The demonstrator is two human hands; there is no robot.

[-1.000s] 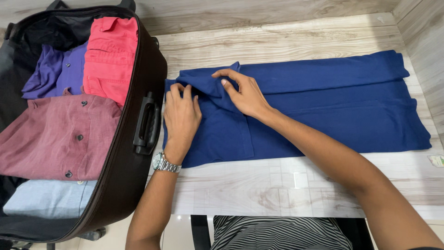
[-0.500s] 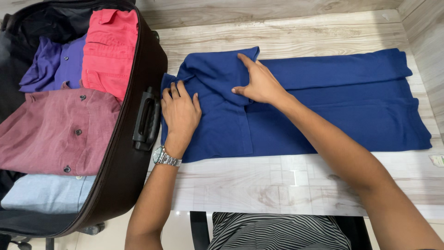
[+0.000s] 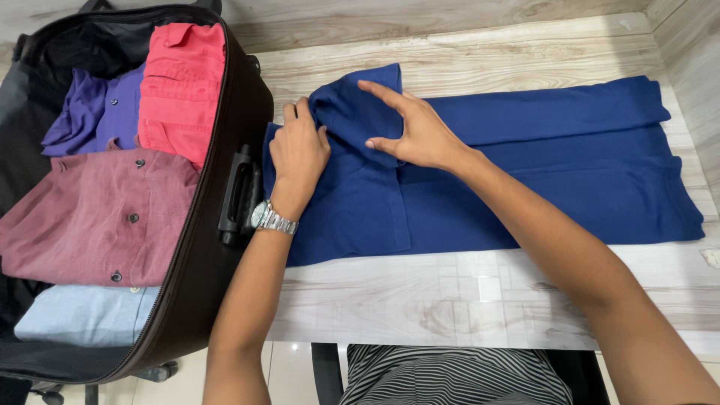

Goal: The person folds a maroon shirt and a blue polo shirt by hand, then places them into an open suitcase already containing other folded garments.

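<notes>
A dark blue collared shirt lies folded lengthwise on the pale wooden table, its collar end towards the left. My left hand, a metal watch on its wrist, rests on the shirt's left end with fingertips curled over the fabric edge by the collar. My right hand lies flat on the raised collar flap, fingers spread, index finger pointing left and thumb pressing down. The two hands are a few centimetres apart.
An open dark brown suitcase stands against the table's left edge, its handle facing the shirt. Inside lie folded clothes: a coral piece, a purple shirt, a maroon buttoned shirt, a light blue one. Wooden walls close the back and right.
My left hand slid up from the shirt's lower left part to the collar edge. The collar flap has been spread and lifted away from me, and my right hand shifted up with it.
</notes>
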